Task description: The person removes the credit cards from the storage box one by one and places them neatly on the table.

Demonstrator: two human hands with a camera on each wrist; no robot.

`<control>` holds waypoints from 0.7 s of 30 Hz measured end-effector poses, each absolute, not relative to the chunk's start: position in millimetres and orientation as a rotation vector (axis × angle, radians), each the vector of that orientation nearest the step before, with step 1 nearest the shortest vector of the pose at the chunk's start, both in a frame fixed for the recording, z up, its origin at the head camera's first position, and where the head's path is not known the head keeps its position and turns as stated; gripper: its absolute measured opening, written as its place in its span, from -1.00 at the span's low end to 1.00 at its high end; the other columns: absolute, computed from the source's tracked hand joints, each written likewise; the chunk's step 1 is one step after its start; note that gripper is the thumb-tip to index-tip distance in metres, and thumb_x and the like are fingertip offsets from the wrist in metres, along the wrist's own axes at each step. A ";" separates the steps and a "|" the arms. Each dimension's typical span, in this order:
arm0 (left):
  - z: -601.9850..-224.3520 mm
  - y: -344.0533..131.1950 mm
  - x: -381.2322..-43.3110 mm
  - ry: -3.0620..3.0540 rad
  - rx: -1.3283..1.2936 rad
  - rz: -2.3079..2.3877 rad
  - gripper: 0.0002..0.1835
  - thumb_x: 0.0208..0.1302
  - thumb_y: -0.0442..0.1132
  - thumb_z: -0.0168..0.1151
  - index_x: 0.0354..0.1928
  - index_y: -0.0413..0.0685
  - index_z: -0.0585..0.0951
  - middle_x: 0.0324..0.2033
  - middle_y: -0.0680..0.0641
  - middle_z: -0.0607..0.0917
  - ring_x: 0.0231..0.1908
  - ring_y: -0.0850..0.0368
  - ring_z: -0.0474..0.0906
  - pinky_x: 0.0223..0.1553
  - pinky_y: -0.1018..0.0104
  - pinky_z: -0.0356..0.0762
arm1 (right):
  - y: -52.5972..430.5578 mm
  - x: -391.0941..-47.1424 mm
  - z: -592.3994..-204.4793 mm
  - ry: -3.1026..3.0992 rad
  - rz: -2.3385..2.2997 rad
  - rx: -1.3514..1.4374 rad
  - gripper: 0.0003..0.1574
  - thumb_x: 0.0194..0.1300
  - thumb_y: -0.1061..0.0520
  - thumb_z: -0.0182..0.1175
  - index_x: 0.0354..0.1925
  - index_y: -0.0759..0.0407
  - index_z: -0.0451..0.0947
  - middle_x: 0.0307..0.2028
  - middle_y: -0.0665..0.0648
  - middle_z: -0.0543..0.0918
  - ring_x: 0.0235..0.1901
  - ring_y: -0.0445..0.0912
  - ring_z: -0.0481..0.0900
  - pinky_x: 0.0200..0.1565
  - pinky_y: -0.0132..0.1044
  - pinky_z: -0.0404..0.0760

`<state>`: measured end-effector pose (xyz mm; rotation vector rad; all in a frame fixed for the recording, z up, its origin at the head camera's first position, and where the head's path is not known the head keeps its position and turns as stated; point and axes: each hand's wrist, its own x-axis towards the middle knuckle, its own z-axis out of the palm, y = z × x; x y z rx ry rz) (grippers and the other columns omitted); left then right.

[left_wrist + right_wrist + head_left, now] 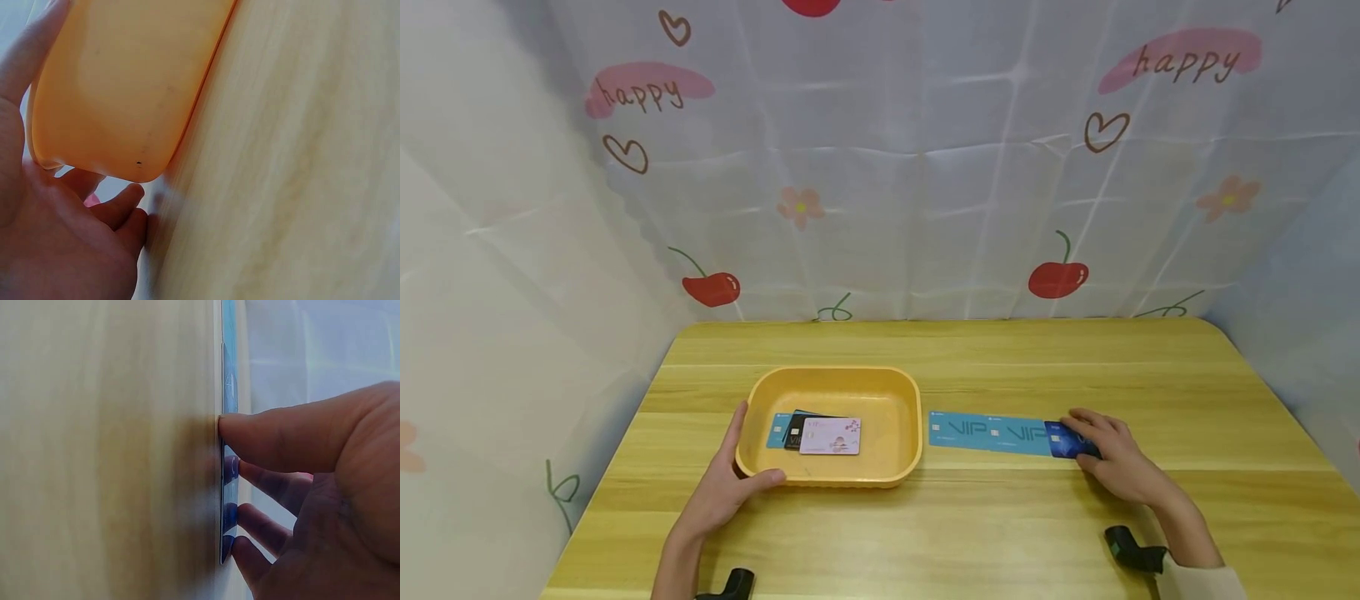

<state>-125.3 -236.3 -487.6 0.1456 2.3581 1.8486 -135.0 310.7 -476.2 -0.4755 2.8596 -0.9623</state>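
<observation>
the dark blue card [1062,445] lay flat on the table [985,533], at the right end of a row of three. its long side ran left to right, a bit slanted, so the right end was closer to the person. its left end pointed at the tub [887,429]. two light blue cards [958,429] filled the rest of the row, with the same slant, and the row stopped just beside the tub. the right hand [1118,460] held the dark blue card by its long sides, thumb on the near edge and fingertips on the far edge, opened as wide as the card.

the left hand [724,483] held the tub at its near left corner, thumb on the near rim and fingers along the left side, spread wide. the tub was long from left to right too. a pink card [831,437] lay inside, long side the same way, on a black card [801,421].
</observation>
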 end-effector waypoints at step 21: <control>-486.0 -235.7 -125.0 2.346 0.144 1.856 0.21 0.18 -0.31 0.42 0.58 0.12 -0.31 0.52 -0.20 -0.14 0.29 -0.17 0.26 0.09 0.53 0.33 | 314.1 -132.9 -481.1 2.889 -1.004 -0.555 -0.34 0.28 0.42 0.19 0.30 0.58 0.26 0.28 0.57 0.21 0.20 0.55 -0.01 0.01 0.46 0.10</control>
